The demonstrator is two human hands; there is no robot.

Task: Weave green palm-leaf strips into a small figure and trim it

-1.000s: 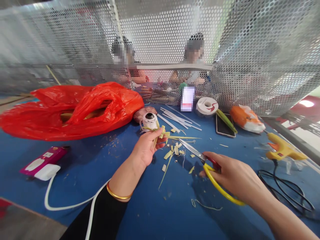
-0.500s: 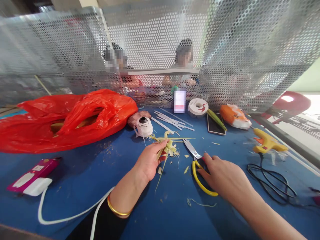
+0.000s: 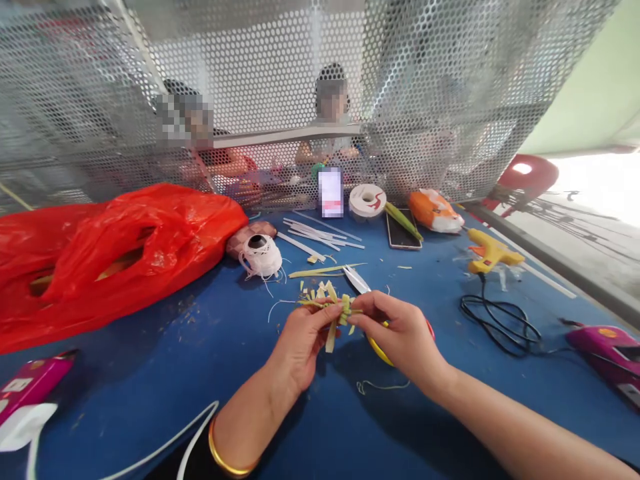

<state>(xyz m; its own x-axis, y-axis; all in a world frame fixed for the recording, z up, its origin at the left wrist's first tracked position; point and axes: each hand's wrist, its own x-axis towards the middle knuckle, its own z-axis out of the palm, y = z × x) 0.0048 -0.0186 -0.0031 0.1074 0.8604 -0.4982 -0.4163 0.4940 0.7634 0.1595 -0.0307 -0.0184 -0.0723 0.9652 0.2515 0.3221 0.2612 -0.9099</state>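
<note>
hands meeting over a blue worktop (image 3: 150, 373), head view. left hand (image 3: 303, 340) and right hand (image 3: 403, 337) both pinch a small bundle of yellow-green strips (image 3: 334, 308), held just above the worktop between them. left fingers (image 3: 320, 319) grip its left side and right fingers (image 3: 367, 308) its right side, both clenched on it. a gold bangle (image 3: 225, 455) circles the left wrist. scissors (image 3: 356, 279) lie on the worktop just behind the bundle, blades pointing away, the yellow handles partly hidden under the right hand. cut strip scraps (image 3: 320, 290) lie scattered near the blades. a spool of white thread (image 3: 261, 252) stands farther back to the left, beside a red plastic bag (image 3: 125, 247). to the right lie a yellow glue gun (image 3: 493, 252) with a coiled black cord (image 3: 500, 323), and a magenta tool (image 3: 605, 343) near the worktop edge. a phone (image 3: 400, 235), a white tape roll (image 3: 367, 199) and pale long strips (image 3: 315, 233) lie along a perforated metal screen (image 3: 450, 100), behind which other people sit.
</note>
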